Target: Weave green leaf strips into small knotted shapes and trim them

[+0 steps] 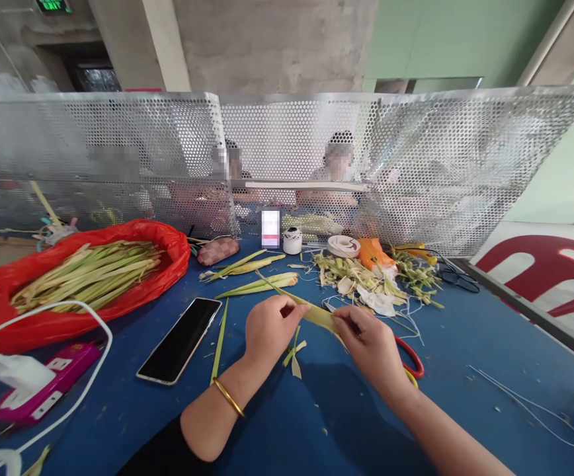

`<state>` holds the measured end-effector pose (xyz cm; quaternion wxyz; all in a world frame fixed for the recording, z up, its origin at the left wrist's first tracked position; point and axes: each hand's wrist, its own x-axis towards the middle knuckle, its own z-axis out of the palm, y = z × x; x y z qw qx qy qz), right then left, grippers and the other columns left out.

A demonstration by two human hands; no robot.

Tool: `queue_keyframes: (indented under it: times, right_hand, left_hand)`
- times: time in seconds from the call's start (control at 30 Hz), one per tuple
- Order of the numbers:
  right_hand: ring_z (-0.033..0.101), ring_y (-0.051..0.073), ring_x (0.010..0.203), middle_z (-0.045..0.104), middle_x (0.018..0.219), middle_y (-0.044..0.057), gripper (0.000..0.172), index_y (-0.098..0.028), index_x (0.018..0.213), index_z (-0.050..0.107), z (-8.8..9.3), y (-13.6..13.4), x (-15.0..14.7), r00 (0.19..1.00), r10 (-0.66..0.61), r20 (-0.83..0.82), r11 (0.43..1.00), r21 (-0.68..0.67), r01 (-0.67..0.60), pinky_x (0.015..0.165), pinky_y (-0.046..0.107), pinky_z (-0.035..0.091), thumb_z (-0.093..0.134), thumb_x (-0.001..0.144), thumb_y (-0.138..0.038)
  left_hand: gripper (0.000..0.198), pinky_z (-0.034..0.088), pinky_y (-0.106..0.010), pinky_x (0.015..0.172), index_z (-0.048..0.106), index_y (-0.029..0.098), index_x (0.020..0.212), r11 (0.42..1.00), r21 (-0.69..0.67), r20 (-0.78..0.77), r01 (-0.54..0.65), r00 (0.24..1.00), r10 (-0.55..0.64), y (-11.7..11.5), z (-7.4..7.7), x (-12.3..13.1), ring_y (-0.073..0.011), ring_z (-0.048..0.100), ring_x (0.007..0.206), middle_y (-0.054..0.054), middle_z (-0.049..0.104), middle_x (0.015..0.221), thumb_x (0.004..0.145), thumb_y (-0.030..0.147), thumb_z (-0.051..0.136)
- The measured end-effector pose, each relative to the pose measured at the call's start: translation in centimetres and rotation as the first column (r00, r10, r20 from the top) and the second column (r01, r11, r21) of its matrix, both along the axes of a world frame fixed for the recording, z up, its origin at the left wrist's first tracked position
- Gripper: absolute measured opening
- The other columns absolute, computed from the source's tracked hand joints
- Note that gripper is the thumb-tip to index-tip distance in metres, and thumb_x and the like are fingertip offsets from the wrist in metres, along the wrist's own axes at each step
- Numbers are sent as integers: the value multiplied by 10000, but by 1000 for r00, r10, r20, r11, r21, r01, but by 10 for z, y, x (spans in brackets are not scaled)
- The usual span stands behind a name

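Observation:
Both my hands pinch one yellow-green leaf strip (315, 313) above the blue table (465, 344). My left hand (270, 327) is closed on its left part, thumb on top. My right hand (369, 344) is closed on its right end. The strip's thin far end runs up and left toward other loose leaf strips (254, 266). A small knotted leaf scrap (294, 354) lies on the table just under my hands. Red-handled scissors (410, 360) lie partly hidden behind my right hand.
A red plastic bag (14, 311) of leaf strips lies at left. A black phone (180, 339) lies beside my left arm, a magenta power strip (43, 387) with white cable at far left. A pile of leaf trimmings (366, 277), tape roll (343, 245) and perforated metal screen (317, 152) stand behind; people sit beyond it.

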<state>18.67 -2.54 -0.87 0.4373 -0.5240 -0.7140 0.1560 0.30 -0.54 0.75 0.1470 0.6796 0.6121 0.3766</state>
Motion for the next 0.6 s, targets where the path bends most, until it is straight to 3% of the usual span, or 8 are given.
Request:
queue_keyframes:
  times: [0.07,0.13,0.27,0.33,0.47,0.53,0.6]
  right_hand:
    - [582,160,631,649,709,16,204,-208,822,636,1,-1,-1,1000,11,27,999,32,-12,576,240,412,473,906,-300]
    - [592,160,652,654,727,18,206,-210,830,633,1,-2,-1,999,34,37,999,35,-35,590,239,420,463,914,-291]
    - [581,156,644,646,749,20,218,-215,828,619,1,-1,1,991,118,60,993,-17,-117,582,243,414,443,927,-298]
    - [561,155,596,624,692,10,226,-216,803,613,-1,3,4,988,144,49,986,-92,-139,547,246,400,460,918,-334]
    - [591,169,577,621,655,14,310,-201,788,624,-12,16,10,980,94,-174,942,-303,-145,543,256,444,476,890,-453]
    - [618,180,591,655,709,33,344,-195,802,629,-17,22,13,970,36,-242,933,-340,-119,559,269,466,479,875,-496]
    - [637,191,607,671,727,36,326,-200,811,628,-20,24,13,978,15,-208,937,-338,-86,577,278,468,499,859,-496]
  left_hand:
    - [313,311,-255,514,550,213,580,993,-53,72,-103,992,106,5,-3,-3,-151,528,547,22,575,554,746,460,645]
    - [273,308,-239,490,541,205,621,982,-124,245,-144,954,171,12,-7,-6,-138,523,532,33,554,559,690,424,689]
    - [232,309,-200,426,648,174,848,953,-288,689,97,712,135,20,-13,-10,-105,526,504,26,584,619,671,320,683]
    - [181,321,-191,420,680,159,793,937,-311,738,158,662,133,21,-13,-11,-97,517,498,15,581,589,668,290,676]
    - [163,359,-197,412,616,152,570,925,-361,726,122,660,196,29,-10,-17,-102,529,466,-8,581,531,659,267,691]
    - [174,414,-208,438,596,152,587,923,-381,719,59,646,256,40,-8,-25,-105,550,463,-20,604,557,709,265,648]
    - [162,471,-218,499,612,139,673,925,-380,706,-22,639,305,55,-5,-37,-102,587,504,-57,658,660,778,258,580]
